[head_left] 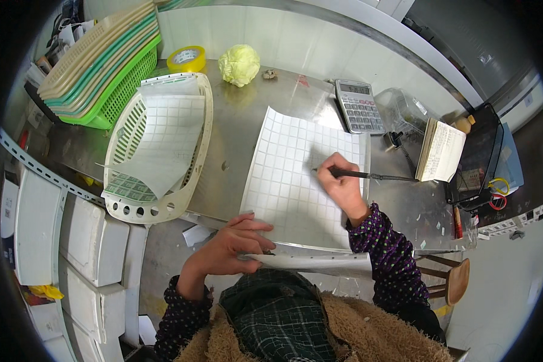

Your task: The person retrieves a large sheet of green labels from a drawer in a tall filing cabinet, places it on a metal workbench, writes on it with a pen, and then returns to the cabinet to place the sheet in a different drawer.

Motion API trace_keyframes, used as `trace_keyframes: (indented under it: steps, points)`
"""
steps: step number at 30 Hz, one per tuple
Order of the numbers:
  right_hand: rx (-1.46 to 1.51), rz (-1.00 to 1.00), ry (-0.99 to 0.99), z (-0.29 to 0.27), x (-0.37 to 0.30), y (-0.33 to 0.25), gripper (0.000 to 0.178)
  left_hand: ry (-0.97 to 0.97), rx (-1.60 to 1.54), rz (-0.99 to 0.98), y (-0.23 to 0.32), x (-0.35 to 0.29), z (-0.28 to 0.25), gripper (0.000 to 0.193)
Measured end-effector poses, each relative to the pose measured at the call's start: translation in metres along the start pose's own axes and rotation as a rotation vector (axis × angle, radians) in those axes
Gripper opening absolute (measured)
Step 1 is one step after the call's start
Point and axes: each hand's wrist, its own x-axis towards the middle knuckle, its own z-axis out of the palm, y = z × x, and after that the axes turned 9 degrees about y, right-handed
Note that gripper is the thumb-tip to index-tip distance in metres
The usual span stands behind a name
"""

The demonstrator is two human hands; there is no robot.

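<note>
A sheet of blank white labels (pixel 289 163) in a grid lies over the metal table's near edge, its lower part bent down toward me. My right hand (pixel 342 188) grips a black pen (pixel 359 175), the tip at the sheet's right-hand part. A black coiled cord runs from the pen toward a small stand (pixel 394 142). At the near left edge of the sheet, my left hand (pixel 234 244) has its fingers curled and pinches the bent part. Whether anything is written on the labels is too faint to make out.
To the left, a cream plastic basket (pixel 202 151) holds more label sheets; stacked baskets (pixel 111 96) stand behind it. A yellow tape roll (pixel 187 58), a cabbage (pixel 239 64) and a calculator (pixel 359 107) line the back. A notepad (pixel 441 151) and scissors (pixel 498 194) are right. A wooden stool (pixel 457 282) stands below.
</note>
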Motion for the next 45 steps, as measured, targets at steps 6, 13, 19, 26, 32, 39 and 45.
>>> trace_keyframes:
  steps: [6, 13, 19, 26, 32, 39, 45]
  points:
    - [-0.086, -0.029, 0.071, -0.007, 0.004, 0.010, 0.012, 0.012, -0.011, -0.018, -0.003, -0.001, 0.002, 0.015]
    - [-0.018, -0.051, -0.001, -0.006, 0.003, 0.014, 0.017, 0.009, -0.001, -0.044, -0.002, 0.001, 0.002, 0.013]
    - [-0.060, -0.032, 0.008, -0.007, -0.001, 0.013, 0.017, 0.020, -0.002, -0.067, -0.001, -0.001, 0.003, 0.012]
    - [0.220, 0.219, 0.157, -0.019, 0.009, 0.010, 0.018, 0.029, -0.013, -0.061, 0.000, -0.001, 0.003, 0.015]
    - [1.086, 0.615, 0.461, -0.094, 0.023, 0.039, 0.023, 0.084, -0.129, -0.126, 0.007, 0.001, -0.006, 0.029]
    - [0.873, 0.602, 0.538, -0.121, 0.000, 0.040, 0.038, 0.440, -0.511, -0.476, 0.053, 0.044, -0.012, 0.030]
    - [0.186, 0.398, 0.277, -0.151, 0.014, 0.008, 0.055, 0.627, -0.618, -0.662, -0.003, 0.085, -0.017, 0.031]
